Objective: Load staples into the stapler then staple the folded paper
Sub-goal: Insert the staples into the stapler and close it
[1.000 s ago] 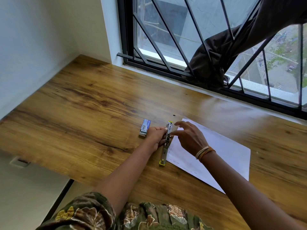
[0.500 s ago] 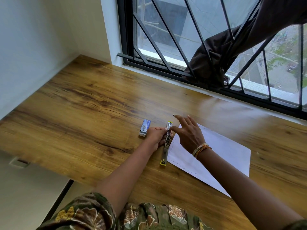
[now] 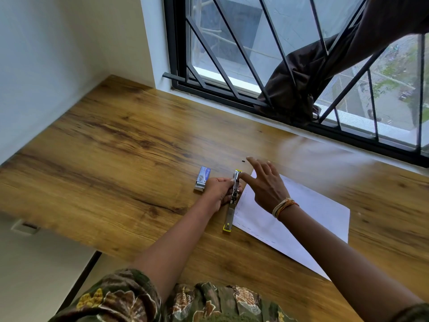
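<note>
**Stapler opened flat on table, left hand gripping its middle**

Stapler (image 3: pixel 232 198) lies opened out lengthwise on the wooden table (image 3: pixel 116 159), yellow tips at near and far ends, touching the left edge of the white paper (image 3: pixel 301 219). Left hand (image 3: pixel 218 190) closed around the stapler's middle section. Right hand (image 3: pixel 264 184) spread open, fingers extended, holding nothing; thumb tip touches the stapler's far part. Threads circle the right wrist. Staple box (image 3: pixel 202 178) sits just left of the left hand, partly slid open. Small dark speck (image 3: pixel 243 161) on the table beyond the stapler; cannot tell what it is.
</note>
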Motion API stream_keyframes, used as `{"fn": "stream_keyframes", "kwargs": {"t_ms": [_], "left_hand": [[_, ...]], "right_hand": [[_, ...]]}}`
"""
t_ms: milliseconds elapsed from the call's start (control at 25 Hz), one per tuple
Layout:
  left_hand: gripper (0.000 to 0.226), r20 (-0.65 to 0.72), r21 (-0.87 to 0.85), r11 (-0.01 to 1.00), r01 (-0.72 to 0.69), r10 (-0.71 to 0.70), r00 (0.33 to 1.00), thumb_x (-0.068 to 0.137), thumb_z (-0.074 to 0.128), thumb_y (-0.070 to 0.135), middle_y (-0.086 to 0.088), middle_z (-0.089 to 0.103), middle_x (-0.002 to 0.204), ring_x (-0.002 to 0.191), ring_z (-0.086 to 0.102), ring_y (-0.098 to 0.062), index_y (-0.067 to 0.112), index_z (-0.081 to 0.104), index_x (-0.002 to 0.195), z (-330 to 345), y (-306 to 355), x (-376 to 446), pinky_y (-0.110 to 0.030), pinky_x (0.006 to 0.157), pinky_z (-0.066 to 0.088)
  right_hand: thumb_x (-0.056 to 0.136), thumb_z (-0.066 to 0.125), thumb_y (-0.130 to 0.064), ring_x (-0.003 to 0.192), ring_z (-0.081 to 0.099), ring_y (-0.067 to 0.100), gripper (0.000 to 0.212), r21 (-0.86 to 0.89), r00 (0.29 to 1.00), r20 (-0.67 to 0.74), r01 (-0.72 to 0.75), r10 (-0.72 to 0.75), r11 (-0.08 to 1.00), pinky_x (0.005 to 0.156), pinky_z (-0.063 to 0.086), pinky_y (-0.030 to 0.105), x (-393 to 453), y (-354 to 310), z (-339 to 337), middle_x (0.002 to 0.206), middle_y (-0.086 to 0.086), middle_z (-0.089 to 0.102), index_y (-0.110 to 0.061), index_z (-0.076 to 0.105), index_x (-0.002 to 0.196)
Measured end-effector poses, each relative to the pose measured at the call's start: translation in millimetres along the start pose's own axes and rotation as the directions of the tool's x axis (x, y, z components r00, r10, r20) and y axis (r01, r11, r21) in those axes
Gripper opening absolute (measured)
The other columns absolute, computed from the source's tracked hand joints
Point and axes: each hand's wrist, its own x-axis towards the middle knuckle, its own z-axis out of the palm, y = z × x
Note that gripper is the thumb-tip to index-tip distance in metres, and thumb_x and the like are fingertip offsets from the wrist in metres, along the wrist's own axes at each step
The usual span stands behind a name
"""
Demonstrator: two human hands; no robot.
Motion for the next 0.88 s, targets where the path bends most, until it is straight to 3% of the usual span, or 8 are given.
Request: {"fn": "stream_keyframes", "kwargs": {"t_ms": [120, 240, 400, 600, 880], "left_hand": [[0.005, -0.003, 0.021, 1.000, 0.003, -0.003, 1.000, 0.091, 0.062, 0.012, -0.021, 0.073, 0.094, 0.081, 0.068, -0.028, 0.009, 0.063, 0.088, 0, 1, 0, -0.030, 0.059, 0.052], [0.006, 0.014, 0.003, 1.000, 0.008, -0.008, 1.000, 0.092, 0.061, 0.011, -0.016, 0.073, 0.082, 0.063, 0.071, -0.018, 0.005, 0.063, 0.092, -1, 2, -3, -0.023, 0.046, 0.053], [0.014, 0.031, 0.001, 1.000, 0.003, -0.003, 1.000, 0.090, 0.062, 0.010, -0.018, 0.072, 0.085, 0.057, 0.070, -0.014, 0.000, 0.064, 0.100, 0, 4, -6, -0.024, 0.046, 0.055], [0.017, 0.029, 0.012, 1.000, 0.007, -0.007, 1.000, 0.090, 0.063, 0.012, -0.016, 0.073, 0.084, 0.058, 0.070, -0.014, 0.001, 0.064, 0.103, 0, 5, -9, -0.024, 0.049, 0.054], [0.006, 0.012, 0.021, 1.000, 0.009, -0.010, 1.000, 0.089, 0.064, 0.011, -0.016, 0.074, 0.084, 0.063, 0.071, -0.017, 0.006, 0.065, 0.091, 0, 7, -11, -0.025, 0.049, 0.057]], "right_hand": [[0.062, 0.045, 0.008, 0.117, 0.046, 0.040, 0.066, 0.013, 0.999, 0.028, -0.039, 0.039, 0.999, 0.093, 0.045, 0.052, 4, 7, -1, 0.138, 0.023, 0.042, -0.024, 0.053, 0.119], [0.059, 0.048, 0.014, 0.108, 0.051, 0.038, 0.065, 0.101, 0.996, -0.024, -0.088, 0.091, 0.991, 0.084, 0.050, 0.045, 3, 4, -1, 0.131, 0.023, 0.048, -0.020, 0.059, 0.113], [0.064, 0.038, 0.010, 0.113, 0.046, 0.032, 0.063, 0.084, 0.997, -0.051, 0.064, -0.060, 0.994, 0.091, 0.047, 0.044, -4, 2, 3, 0.133, 0.019, 0.049, -0.023, 0.062, 0.112], [0.061, 0.053, 0.011, 0.116, 0.046, 0.034, 0.066, 0.051, 0.999, -0.032, 0.003, -0.001, 0.999, 0.093, 0.046, 0.051, 1, 11, 6, 0.135, 0.019, 0.045, -0.025, 0.059, 0.116], [0.062, 0.051, 0.012, 0.119, 0.046, 0.034, 0.067, 0.027, 0.994, -0.021, 0.106, -0.105, 0.994, 0.096, 0.044, 0.053, -1, 11, 9, 0.137, 0.015, 0.038, -0.026, 0.055, 0.117]]}}
